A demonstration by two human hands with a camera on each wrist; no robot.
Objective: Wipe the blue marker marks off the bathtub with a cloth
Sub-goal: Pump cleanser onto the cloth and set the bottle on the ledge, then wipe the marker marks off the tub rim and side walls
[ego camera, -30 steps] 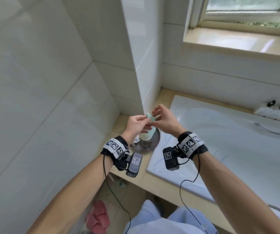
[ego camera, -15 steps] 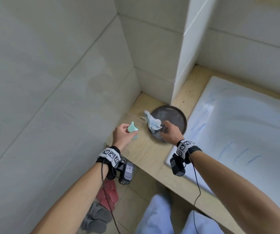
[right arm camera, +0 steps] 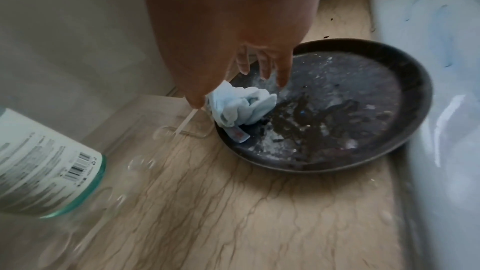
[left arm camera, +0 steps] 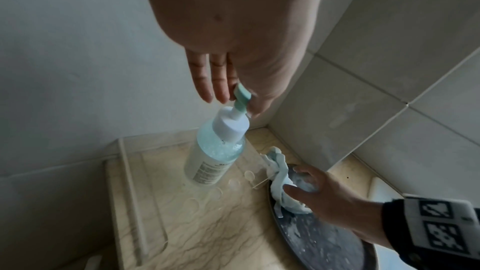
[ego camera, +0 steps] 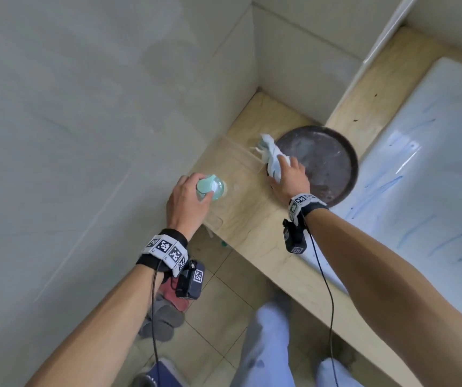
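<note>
The dark round pan (ego camera: 324, 160) is sitting on the beige marble ledge (ego camera: 255, 219), and everything else is lying around it. The pale blue cloth (ego camera: 271, 159) is bunching over the pan's left rim, partly inside the pan, and the right hand (ego camera: 288, 180) is reaching onto it. The right wrist view is showing what the head view is hiding: the fingers (right arm camera: 265, 67) are hanging nearly straight above the cloth (right arm camera: 241, 108) and the thumb is lying at its left edge, so the hand is touching the cloth at most and not clenching it. To the left of the pan, the left hand (ego camera: 188, 202) is hovering over the pump bottle (ego camera: 210, 188). From above, that hand is seeming to wrap the pump, but the left wrist view is showing straight, relaxed fingers (left arm camera: 205, 81) just brushing the teal pump head (left arm camera: 241, 94), with the bottle (left arm camera: 215, 151) standing on the ledge by itself, tilting in that wide lens. The bathtub (ego camera: 425, 174) is lying right of the pan, touching its rim or nearly so, and blue marker marks (ego camera: 386, 185) are streaking its white surface. Only the head view is showing these strokes clearly; the right wrist view is giving a faint blue smear on the tub (right arm camera: 441, 69).
</note>
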